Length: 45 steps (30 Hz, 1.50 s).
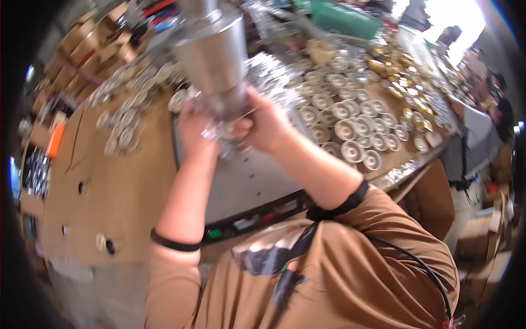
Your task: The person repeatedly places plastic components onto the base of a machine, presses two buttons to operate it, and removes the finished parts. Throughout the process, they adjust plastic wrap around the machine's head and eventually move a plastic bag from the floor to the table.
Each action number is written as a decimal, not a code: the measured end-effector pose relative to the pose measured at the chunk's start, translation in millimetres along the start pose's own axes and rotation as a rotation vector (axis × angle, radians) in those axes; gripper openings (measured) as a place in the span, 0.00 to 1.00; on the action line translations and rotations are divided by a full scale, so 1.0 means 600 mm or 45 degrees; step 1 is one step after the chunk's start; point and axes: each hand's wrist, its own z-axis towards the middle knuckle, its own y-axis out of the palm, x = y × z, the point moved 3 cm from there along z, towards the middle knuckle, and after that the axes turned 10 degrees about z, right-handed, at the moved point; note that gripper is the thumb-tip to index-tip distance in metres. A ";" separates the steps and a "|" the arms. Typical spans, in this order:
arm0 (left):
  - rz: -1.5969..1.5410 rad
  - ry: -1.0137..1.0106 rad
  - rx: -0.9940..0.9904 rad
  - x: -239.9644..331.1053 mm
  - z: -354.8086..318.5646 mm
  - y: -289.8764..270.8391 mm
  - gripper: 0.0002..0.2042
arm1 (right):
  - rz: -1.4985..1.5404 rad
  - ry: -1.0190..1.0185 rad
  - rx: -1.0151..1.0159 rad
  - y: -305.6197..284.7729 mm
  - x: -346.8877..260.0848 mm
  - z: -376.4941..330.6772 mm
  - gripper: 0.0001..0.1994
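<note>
Grey flat metal machine plate (241, 183), near; above it, left hand (196, 127) and right hand (269, 125), fingers curled inward about a small shiny piece (226, 130) beneath a silver metal cylinder (215, 61); through the blur, whether either grips it cannot be told. Right, farther: many round whitish discs (352, 152); far right: shiny gold-coloured pieces (412, 86).

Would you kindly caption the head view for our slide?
Left hand and right hand at a metal cylinder, round parts nearby.
</note>
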 end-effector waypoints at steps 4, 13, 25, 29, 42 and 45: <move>0.087 0.048 -0.005 0.007 0.000 -0.002 0.03 | -0.031 0.004 0.062 0.005 -0.004 0.010 0.15; 0.135 0.053 -0.013 0.021 -0.011 -0.007 0.06 | 0.011 -0.131 0.104 0.002 0.005 0.013 0.10; 0.299 -0.271 -0.090 0.075 -0.027 -0.014 0.06 | -0.354 -0.072 0.378 0.052 -0.048 -0.031 0.08; 0.381 -0.275 -0.102 0.089 -0.034 -0.021 0.08 | -0.683 -0.154 0.346 0.083 -0.083 -0.048 0.13; 1.182 0.247 -0.565 0.111 -0.056 -0.045 0.14 | -1.760 -0.636 0.319 0.113 -0.129 -0.026 0.20; 0.967 0.148 -0.558 0.096 -0.046 -0.058 0.13 | -1.925 -0.836 0.189 0.127 -0.130 -0.011 0.18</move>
